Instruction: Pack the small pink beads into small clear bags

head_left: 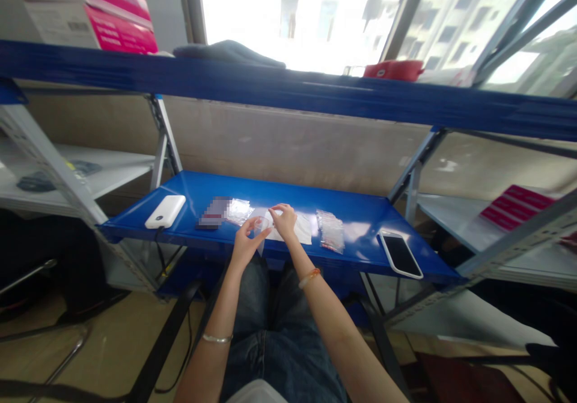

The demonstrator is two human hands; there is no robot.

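Above the front edge of the blue shelf, my left hand is closed on a small clear plastic bag, held between thumb and fingers. Close beside it, my right hand pinches at the bag's upper right; what sits in those fingertips is too small to make out. Under the hands lies a white sheet. To its right is a stack of clear bags with reddish contents. On the left, more clear plastic bags lie next to a pixelated item.
A white power bank with a black cable rests at the shelf's left end. A phone in a white case lies at the right end. Overhead runs a blue upper shelf, with pink and white boxes on it.
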